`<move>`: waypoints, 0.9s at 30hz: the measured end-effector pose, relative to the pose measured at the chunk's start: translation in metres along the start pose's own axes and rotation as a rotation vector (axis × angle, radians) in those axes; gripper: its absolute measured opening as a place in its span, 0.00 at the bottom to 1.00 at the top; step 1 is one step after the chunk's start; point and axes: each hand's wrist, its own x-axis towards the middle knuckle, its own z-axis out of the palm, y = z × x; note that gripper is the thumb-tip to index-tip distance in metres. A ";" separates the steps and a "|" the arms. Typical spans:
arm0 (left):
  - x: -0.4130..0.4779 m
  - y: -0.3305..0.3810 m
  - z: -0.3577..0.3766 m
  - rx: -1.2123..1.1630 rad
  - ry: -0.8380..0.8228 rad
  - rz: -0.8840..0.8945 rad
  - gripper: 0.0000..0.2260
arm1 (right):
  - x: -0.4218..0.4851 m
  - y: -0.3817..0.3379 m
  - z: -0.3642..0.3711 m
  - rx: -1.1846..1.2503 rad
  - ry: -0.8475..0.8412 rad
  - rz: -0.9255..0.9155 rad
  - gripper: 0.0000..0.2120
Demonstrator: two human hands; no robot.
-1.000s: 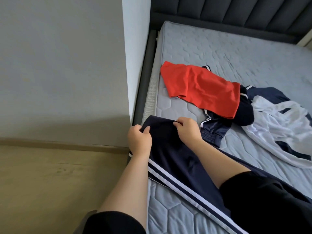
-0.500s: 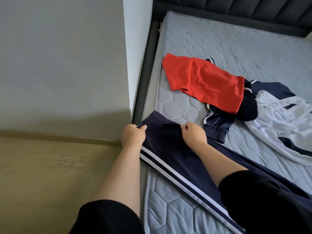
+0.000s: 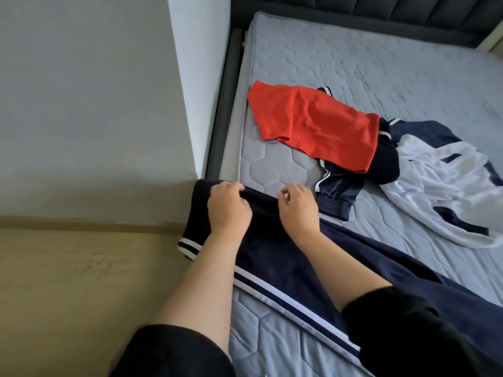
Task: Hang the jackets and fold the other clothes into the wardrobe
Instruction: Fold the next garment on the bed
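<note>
While the fingers of the left hand curl over the top edge of the navy trousers and grip it, those of the right hand curl at the same edge just beside, and it cannot be told whether they pinch any cloth. The trousers lie slantwise across the near left corner of the mattress, with their striped end hanging past its side above the floor. That overhang is the risk: the cloth looks smooth, and if only one hand holds, the hanging weight may drag the leg down or skew the fold. The red garment and the white and navy jacket wait further up the bed. Compared with half a second ago, the trouser end now reaches past the mattress edge, and the hands sit closer together
</note>
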 end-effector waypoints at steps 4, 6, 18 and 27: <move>-0.027 0.030 0.044 0.105 -0.261 0.360 0.16 | -0.030 0.066 -0.038 -0.111 -0.073 0.197 0.13; -0.038 0.042 0.058 0.190 -0.347 0.435 0.17 | -0.037 0.094 -0.061 -0.145 -0.194 0.299 0.11; -0.040 0.066 0.067 0.363 -0.131 0.307 0.08 | -0.062 0.164 -0.124 -0.160 -0.481 0.421 0.08; -0.068 0.075 0.076 0.044 -0.242 0.362 0.18 | -0.085 0.154 -0.097 -0.277 0.297 0.312 0.10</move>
